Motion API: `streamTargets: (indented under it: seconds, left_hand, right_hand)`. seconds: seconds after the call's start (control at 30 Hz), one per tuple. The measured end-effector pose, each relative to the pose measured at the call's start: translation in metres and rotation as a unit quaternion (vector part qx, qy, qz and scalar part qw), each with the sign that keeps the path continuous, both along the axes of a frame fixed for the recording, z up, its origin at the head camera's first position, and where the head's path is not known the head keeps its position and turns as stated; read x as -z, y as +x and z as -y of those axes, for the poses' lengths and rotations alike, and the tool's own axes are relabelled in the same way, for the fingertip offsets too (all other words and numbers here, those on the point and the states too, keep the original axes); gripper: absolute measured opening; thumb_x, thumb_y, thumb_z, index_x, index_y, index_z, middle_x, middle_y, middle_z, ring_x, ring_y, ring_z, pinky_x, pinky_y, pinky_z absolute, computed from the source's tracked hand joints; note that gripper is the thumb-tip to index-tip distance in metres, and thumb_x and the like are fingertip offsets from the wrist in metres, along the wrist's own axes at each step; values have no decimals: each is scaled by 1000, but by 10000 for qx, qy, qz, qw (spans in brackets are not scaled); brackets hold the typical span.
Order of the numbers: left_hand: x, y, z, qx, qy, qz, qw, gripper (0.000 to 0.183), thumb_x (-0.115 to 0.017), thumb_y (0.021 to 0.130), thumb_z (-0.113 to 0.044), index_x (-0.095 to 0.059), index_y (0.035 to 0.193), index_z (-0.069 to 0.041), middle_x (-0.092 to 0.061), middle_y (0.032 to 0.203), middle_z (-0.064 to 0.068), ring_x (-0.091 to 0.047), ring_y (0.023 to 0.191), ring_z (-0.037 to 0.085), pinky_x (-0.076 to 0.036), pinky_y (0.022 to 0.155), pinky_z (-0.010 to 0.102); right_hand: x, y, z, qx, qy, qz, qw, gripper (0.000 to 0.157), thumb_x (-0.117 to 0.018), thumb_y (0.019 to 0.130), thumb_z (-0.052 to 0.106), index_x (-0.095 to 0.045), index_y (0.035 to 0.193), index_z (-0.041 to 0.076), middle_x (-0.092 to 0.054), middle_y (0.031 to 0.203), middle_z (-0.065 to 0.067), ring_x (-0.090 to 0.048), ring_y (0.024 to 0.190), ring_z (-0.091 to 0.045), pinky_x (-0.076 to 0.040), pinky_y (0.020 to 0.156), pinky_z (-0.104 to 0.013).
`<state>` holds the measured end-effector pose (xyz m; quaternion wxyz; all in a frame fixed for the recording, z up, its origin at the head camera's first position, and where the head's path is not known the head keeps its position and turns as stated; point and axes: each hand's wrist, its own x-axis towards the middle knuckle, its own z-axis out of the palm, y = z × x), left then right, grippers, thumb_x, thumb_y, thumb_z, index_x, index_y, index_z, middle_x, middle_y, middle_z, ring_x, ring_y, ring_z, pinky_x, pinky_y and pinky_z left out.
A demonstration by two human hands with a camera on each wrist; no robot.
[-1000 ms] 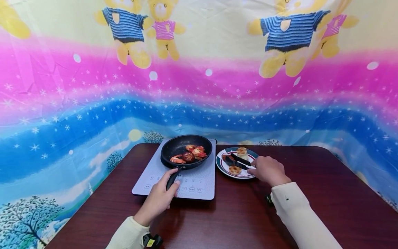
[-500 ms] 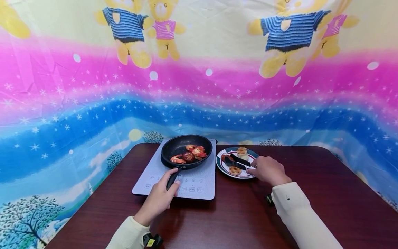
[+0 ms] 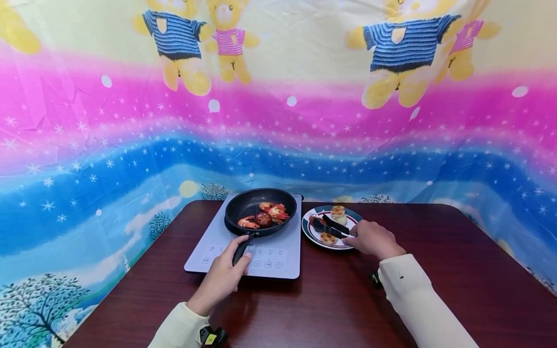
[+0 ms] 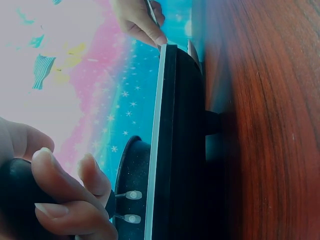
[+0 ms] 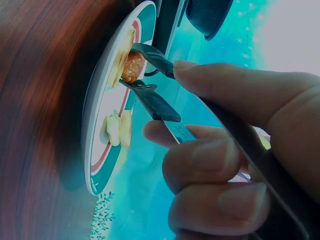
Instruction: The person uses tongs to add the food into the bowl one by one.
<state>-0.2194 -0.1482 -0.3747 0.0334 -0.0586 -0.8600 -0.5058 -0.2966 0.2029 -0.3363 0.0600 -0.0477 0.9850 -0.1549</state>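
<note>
My left hand (image 3: 224, 275) holds the black handle of a frying pan (image 3: 237, 199), its fingers curled round it. Inside the pan lie orange-red shrimp (image 3: 275, 211) and a dark brown, scored mushroom cap (image 3: 263, 220). Over at the plate (image 3: 306, 234), my right hand (image 3: 375, 240) grips a pair of black-tipped tongs (image 3: 337, 225). In the right wrist view the tong tips stand at either side of a reddish-brown piece of food (image 5: 132, 67) on the plate; whether they squeeze it I cannot tell. Browned pale round pieces (image 3: 338, 214) lie there too.
Under the pan is a white induction cooker (image 3: 204, 251) with touch buttons along its front. It stands on a dark red-brown wooden table (image 3: 330, 304), left of the plate. A patterned cloth (image 3: 278, 121) hangs right behind the table's back edge.
The right hand and tongs have shifted very slightly left, and the tong tips have moved a little over the plate. The left hand and pan stay in place.
</note>
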Motion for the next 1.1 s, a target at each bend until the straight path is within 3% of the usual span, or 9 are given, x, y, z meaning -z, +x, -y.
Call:
streamTargets:
  seconds: [0.37,0.67,0.9,1.03,1.1]
  left_hand:
    - [1,0,0,-21,13,32,10000,49,-54,98,-28,-39,145,-27,-57,72,6,-41,39,17,-44,41,35]
    - [0,0,0,-49,-4,-27,10000,49,-54,98,-27,-40,145,-26,-58,71,6,-41,39,17,-44,41,35]
    - [0,0,0,-30,-14,-1,10000,49,-54,98,-28,-39,145,-26,-57,71,6,-41,39,17,-44,41,35]
    - [0,-1,0,-24,-28,-11,10000,49,-54,98,-28,-39,145,-25,-57,71,6,-41,39,17,-44,41,35]
    - [0,-1,1,-20,-22,-4,10000,49,-54,98,-28,-39,145,-25,-57,71,6,-41,39,17,-44,41,35]
  right_hand:
    - [0,1,2,123,205,-202,9995,37,-68,89,36,-71,112,6,-64,84,-4,-52,74,-21,-42,55,-33]
    - [-5,3,-1,39,156,-362,9992,42,-66,90,36,-69,118,5,-66,112,-16,-56,81,-22,-47,58,-37]
    - [-10,4,-3,-78,130,-447,9989,40,-63,92,37,-70,117,7,-68,97,-8,-56,77,-20,-45,57,-36]
    - [-12,6,-3,-154,86,-488,9987,39,-63,92,37,-70,117,8,-68,102,-10,-57,80,-20,-46,57,-37]
    - [-13,6,-2,-185,52,-439,9989,39,-64,92,38,-71,117,8,-67,95,-9,-56,77,-20,-45,56,-35]
